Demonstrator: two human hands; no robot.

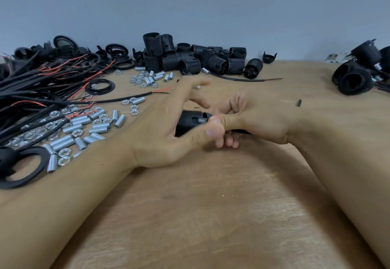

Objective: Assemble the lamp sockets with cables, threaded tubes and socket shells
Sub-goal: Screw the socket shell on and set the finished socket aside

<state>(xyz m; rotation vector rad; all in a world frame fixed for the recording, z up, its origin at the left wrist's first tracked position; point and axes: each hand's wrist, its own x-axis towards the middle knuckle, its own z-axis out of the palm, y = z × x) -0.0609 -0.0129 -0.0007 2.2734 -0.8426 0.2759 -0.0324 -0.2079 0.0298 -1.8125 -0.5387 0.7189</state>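
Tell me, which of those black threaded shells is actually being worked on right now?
The socket shell gripped between the left hand and right hand at mid-table. The other shells sit piled, untouched, by the wall.

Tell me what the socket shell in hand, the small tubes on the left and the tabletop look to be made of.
Socket shell: likely matte black molded plastic; ribbed threads, dull sheen. Tubes: metal, probably plated steel or aluminium; bright silvery shine, threaded surface. Tabletop: wood, seemingly unvarnished plywood; tan, visible grain streaks.
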